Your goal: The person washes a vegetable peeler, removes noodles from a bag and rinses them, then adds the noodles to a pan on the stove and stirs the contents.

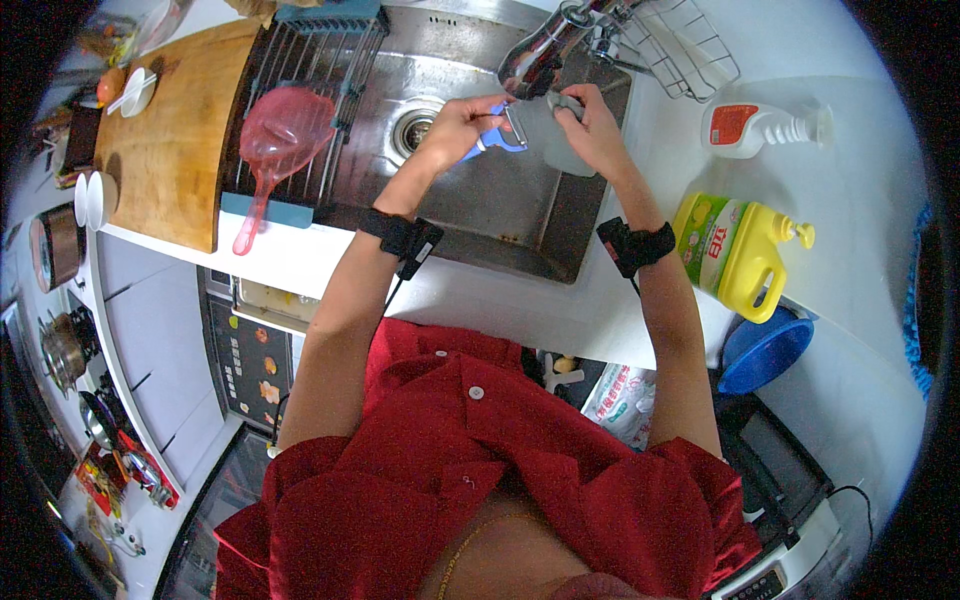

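Note:
Over the steel sink [480, 206], my left hand [466, 129] grips a blue-handled peeler [495, 139] with a metal blade. My right hand [592, 129] pinches a small greyish wad [566, 105], perhaps a cloth or scouring pad, to the right of the peeler and apart from it. The dark, shiny faucet [536, 64] hangs just beyond both hands. Below my right hand, a pale translucent thing [574, 159] lies against the sink's right side; its kind is unclear. The round drain [414, 133] shows left of my left hand.
A pink plastic ladle [285, 131] lies on the drying rack [330, 161] at the left, beside a wooden cutting board [180, 135]. On the right counter stand a white spray bottle [739, 129], a yellow detergent jug [739, 251] and a blue basin [769, 352]. A wire basket [686, 49] is behind the faucet.

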